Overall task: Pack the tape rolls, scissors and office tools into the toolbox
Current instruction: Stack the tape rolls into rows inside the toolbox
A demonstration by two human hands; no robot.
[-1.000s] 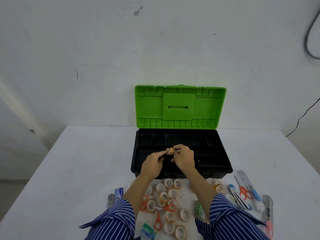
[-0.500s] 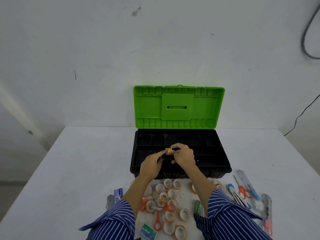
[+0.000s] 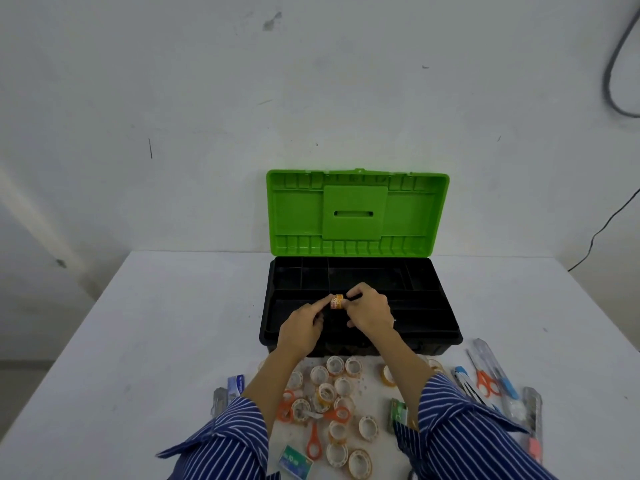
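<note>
A black toolbox [image 3: 446, 336] with its green lid [image 3: 356, 213] raised stands in the middle of the white table. Above its tray, my left hand [image 3: 301, 329] and my right hand [image 3: 370, 311] together pinch one small orange-and-white tape roll [image 3: 336, 301]. Several more tape rolls [image 3: 334, 393] lie in a heap in front of the box, between my forearms. Orange-handled scissors [image 3: 313, 441] lie among them. A second pair of orange scissors [image 3: 483, 379] sits at the right with pens and cutters.
A blue-and-white small box [image 3: 236, 382] and a grey cutter [image 3: 219, 401] lie left of my left sleeve. A green staples box [image 3: 294, 464] sits near the front edge. A grey utility knife [image 3: 533, 420] lies at the far right. The wall stands just behind the lid.
Both hands stay over the toolbox tray holding the tape roll; they have barely shifted. The view has drifted slightly.
</note>
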